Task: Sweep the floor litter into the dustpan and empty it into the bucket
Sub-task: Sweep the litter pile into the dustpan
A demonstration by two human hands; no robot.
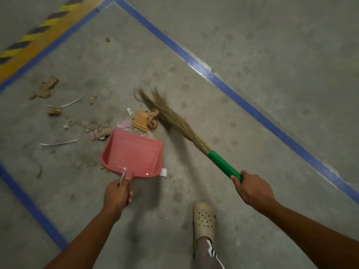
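My left hand [117, 193] grips the handle of a pink dustpan [133, 154] that lies on the concrete floor, its mouth facing a heap of litter [144, 121]. That heap holds brown cardboard scraps and crumpled paper. My right hand [252, 188] holds the green handle of a grass broom [174, 121]. The blurred bristles touch the scraps just beyond the pan's mouth. More litter [46, 88] lies scattered to the left: torn cardboard, white strips, small bits. Inside, the pan looks bare. No bucket is in view.
Blue tape lines [213, 76] mark a box on the floor around the litter. A yellow and black hazard stripe [29, 41] runs at the top left. My foot in a beige perforated clog [204, 220] stands between my arms.
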